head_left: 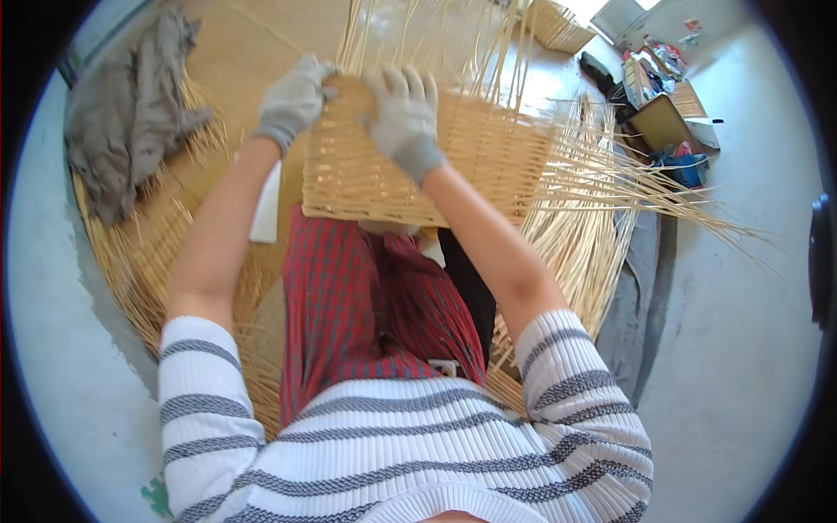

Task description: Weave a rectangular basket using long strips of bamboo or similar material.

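A half-woven wicker basket (484, 157) in pale tan strips stands in front of my lap, its flat woven side facing me. Long unwoven strands rise from its upper edge and stick out to its right. My left hand (295, 100), in a grey-white work glove, grips its upper left corner. At the upper edge, to the right of that corner, my gloved right hand (404, 118) lies against the weave with its fingers bent at the edge. Whether a single strand is between those fingers, I cannot make out.
Loose cane strips (575, 253) lie in a thick bundle to the right. A grey cloth (131, 122) covers more strips at the left. Another woven basket (558, 26) stands at the back. Beyond it on the right are an open box (663, 126) and assorted small things.
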Tool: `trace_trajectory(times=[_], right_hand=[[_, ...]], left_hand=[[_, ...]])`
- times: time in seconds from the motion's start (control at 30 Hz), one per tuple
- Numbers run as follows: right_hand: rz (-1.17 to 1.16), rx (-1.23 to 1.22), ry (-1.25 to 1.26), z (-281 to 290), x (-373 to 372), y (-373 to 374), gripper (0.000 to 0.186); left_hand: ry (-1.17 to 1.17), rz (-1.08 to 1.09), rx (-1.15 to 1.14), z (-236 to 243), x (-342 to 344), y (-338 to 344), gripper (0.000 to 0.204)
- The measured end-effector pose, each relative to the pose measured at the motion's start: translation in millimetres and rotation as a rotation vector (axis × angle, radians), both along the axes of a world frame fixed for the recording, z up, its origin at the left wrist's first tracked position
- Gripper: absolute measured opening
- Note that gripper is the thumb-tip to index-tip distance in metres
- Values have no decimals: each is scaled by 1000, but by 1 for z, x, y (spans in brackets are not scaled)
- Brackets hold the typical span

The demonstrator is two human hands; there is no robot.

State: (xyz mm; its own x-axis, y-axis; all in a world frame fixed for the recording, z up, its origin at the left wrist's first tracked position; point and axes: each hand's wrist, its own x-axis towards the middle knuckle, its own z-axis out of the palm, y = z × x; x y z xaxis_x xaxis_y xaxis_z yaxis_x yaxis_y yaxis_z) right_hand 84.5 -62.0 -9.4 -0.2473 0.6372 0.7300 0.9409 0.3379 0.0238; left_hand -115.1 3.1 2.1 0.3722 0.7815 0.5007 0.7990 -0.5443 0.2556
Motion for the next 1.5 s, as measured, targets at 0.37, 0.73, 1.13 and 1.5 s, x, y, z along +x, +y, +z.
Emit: trace_trajectory(times=[0.37,0.73,1.13,1.5], right_hand=[[359,-1191,-64,-68,83,-394,24],[130,-1314,380,-34,116,-394,27],[380,-1135,1291,-63,140,-369,19],[-1289,-714,964,-308,388,-429,68]], left_hand=[[-424,34,-61,-14,5,-18,46],[-565,-727,-722,-55,121,-262,50],[-19,-673,-888,-97,121,-350,72],[-829,-100,-1199,-143,118,-304,29]])
